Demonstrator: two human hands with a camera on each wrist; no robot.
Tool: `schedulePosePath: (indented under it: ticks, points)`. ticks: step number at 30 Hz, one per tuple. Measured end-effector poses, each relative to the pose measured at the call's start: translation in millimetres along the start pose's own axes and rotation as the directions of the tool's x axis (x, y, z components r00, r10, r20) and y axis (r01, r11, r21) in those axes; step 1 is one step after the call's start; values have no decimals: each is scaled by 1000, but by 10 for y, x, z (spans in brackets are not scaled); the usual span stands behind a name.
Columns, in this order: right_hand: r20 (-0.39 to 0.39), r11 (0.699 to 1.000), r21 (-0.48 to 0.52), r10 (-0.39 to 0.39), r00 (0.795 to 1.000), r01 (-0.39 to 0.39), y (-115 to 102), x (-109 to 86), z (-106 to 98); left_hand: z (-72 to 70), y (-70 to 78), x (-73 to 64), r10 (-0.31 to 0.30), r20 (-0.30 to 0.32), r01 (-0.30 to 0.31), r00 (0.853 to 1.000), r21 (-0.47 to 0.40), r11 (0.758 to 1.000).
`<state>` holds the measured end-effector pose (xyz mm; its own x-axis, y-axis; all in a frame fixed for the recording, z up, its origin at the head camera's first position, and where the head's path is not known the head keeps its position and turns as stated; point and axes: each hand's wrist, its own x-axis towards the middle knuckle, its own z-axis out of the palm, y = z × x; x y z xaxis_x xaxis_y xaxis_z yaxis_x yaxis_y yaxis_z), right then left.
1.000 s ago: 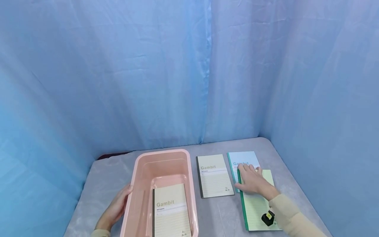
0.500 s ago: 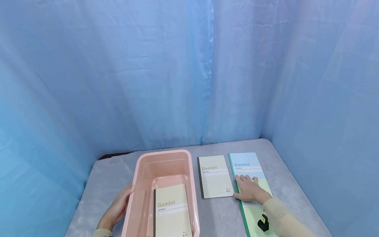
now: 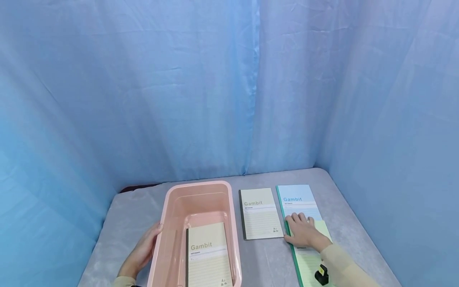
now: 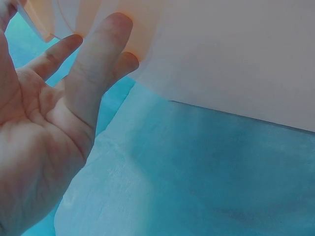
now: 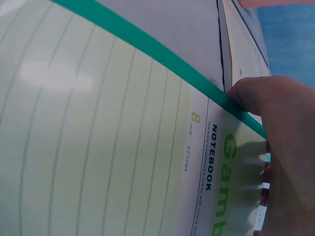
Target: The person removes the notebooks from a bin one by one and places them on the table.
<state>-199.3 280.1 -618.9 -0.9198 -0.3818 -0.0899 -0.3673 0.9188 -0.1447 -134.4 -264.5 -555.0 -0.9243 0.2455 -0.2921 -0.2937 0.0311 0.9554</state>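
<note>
My right hand [image 3: 304,232] holds the upper end of a light-green notebook [image 3: 307,263] with a green spine. In the right wrist view the thumb [image 5: 258,96] lies at the spine edge, and the other fingers are mostly hidden beyond the top edge. A blue notebook [image 3: 297,194] lies just beyond, its lower part hidden by the hand and the green notebook. My left hand [image 3: 142,250] touches the outer left wall of a pink bin [image 3: 199,191] with extended fingers. Inside the bin lies a cream notebook [image 3: 208,255] with a dark spine.
A second cream notebook [image 3: 261,215] lies on the grey-covered table [image 3: 261,263] between the bin and the green notebook. Blue curtains [image 3: 179,99] hang at the back and on both sides.
The right hand and the green notebook have come nearer to me, uncovering more of the blue notebook. My left hand stays against the bin.
</note>
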Motion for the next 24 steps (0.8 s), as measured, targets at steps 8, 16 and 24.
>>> schedulePosePath:
  ticks: [8,16,24]
  points:
    - [-25,1000,23,-11,1000,12,-10,-16,44,9,9,13,3,3,-3,1000,19,1000]
    - [-13,1000,14,-21,1000,21,0,-16,32,12,13,15,13,20,-13,1000,20,1000]
    - [-127,996,50,-62,990,68,-129,34,-162,10,16,-8,-7,3,7,1000,3,1000]
